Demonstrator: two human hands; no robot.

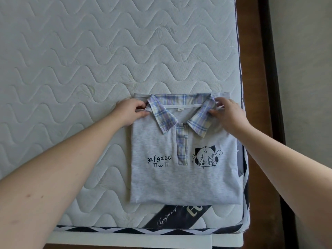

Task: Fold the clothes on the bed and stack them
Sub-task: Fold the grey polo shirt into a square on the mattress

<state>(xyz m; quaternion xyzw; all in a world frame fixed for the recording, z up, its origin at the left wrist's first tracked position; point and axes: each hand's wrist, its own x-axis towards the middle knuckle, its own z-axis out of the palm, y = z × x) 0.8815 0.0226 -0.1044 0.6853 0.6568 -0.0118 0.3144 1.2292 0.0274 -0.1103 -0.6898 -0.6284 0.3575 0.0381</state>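
A folded grey polo shirt (183, 173) lay at the mattress's (71, 69) five o'clock corner, printed "efgabc". Left hand (131, 110) pinched the shoulder fabric at ten o'clock; right hand (226, 112) pinched the plaid collar (161, 114) at two o'clock. The mattress label (172, 218) read "Comfort sleep".

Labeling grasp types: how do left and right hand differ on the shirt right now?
The left hand has its fingers curled, gripping the grey shirt just outside the plaid collar; the right hand pinches with straighter fingers, right on the collar's other wing. The left hand lies partly over the mattress; the right hand stays over fabric. Both hold the shirt's top corners.
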